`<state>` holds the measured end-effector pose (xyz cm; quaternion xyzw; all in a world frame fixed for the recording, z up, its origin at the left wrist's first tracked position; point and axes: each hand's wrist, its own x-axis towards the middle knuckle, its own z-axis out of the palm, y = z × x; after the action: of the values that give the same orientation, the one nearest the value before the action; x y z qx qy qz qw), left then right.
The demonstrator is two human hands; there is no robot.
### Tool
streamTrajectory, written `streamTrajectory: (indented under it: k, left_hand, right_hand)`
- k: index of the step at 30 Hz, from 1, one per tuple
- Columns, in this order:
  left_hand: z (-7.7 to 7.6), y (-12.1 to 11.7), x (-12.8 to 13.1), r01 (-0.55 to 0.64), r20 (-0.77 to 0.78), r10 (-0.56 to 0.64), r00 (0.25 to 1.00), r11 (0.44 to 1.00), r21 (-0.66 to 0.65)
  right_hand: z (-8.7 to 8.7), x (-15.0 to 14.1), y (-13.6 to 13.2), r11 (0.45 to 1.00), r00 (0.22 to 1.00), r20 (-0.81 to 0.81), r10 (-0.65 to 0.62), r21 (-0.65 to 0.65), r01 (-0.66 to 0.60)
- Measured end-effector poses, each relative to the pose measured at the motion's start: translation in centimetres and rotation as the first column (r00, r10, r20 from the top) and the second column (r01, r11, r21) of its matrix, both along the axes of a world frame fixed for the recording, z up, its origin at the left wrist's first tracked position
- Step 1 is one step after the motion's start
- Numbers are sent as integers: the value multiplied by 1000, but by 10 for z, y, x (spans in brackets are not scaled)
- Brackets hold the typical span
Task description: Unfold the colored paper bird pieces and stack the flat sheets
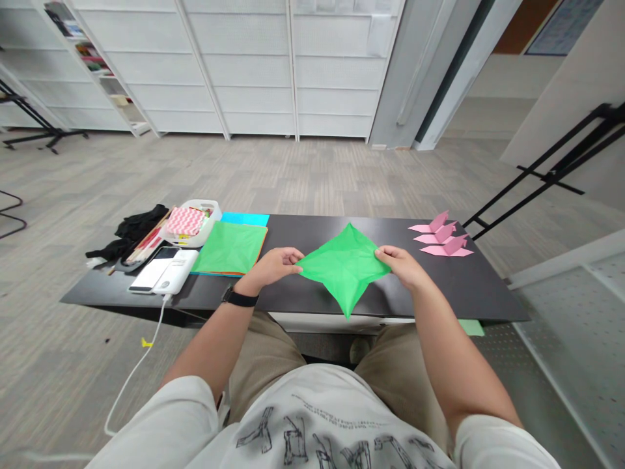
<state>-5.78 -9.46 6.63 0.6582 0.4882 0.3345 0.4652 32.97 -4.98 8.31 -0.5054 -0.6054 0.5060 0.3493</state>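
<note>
A creased sheet of green paper [346, 264] is stretched out between my hands, turned with one corner toward me and one away. My left hand [279, 266] pinches its left corner between thumb and fingers. At the opposite corner, my right hand [399, 264] grips the paper with the thumb on top. Fold lines run across the sheet, and its near corner bends downward to a narrow point. The paper is held over the dark table [303, 228], in front of my lap; whether its underside touches the tabletop I cannot tell.
Several pink folded paper birds [442, 236] stand at the table's right. To the left lie a stack of green paper [232, 247], a white basket [213, 212] with a pink-patterned pack, a phone [155, 268], a white power bank [176, 272] with a cable, and black cloth [139, 225].
</note>
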Motion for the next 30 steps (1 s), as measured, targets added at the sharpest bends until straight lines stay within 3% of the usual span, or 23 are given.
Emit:
streamTrajectory:
  k: [2, 4, 7, 9, 11, 13, 15, 18, 21, 23, 25, 30]
  left_hand:
    - [2, 9, -1, 64, -127, -55, 990, 995, 72]
    - [8, 21, -1, 86, -255, -36, 966, 978, 187]
    - [22, 42, 3, 66, -417, 147, 897, 888, 455]
    - [28, 56, 4, 50, -460, 319, 829, 776, 629]
    - [26, 68, 1, 43, -459, 440, 772, 684, 728]
    - [15, 78, -6, 83, -496, 456, 739, 668, 739]
    - [-2, 84, -16, 184, -598, 378, 706, 718, 671]
    - [-24, 85, -25, 219, -689, 300, 660, 801, 557]
    - [-30, 75, -10, 98, -598, 348, 722, 804, 587]
    - [-32, 62, 14, 74, -532, 326, 782, 798, 598]
    - [-38, 45, 43, 190, -566, 193, 802, 815, 547]
    - [-65, 6, 84, 236, -720, 122, 683, 896, 377]
  right_hand:
    - [8, 1, 10, 999, 999, 20, 31, 24, -31]
    - [21, 0, 20, 993, 998, 56, 32, 114, -39]
    - [48, -5, 29, 929, 992, 124, -26, 369, -22]
    - [63, -10, 25, 797, 984, 164, -64, 602, -48]
    - [65, -15, 15, 624, 967, 253, -42, 762, -173]
    - [49, -20, 1, 492, 919, 395, 1, 800, -345]
    - [18, -23, -11, 437, 855, 518, 6, 768, -469]
    - [-34, -26, -27, 466, 772, 635, 6, 682, -564]
    - [-65, -30, -40, 511, 724, 687, 58, 603, -613]
    - [-72, -33, -47, 521, 711, 698, 88, 576, -630]
    - [-72, -37, -53, 515, 695, 708, 122, 554, -654]
    - [-64, -38, -65, 514, 668, 712, 215, 500, -698]
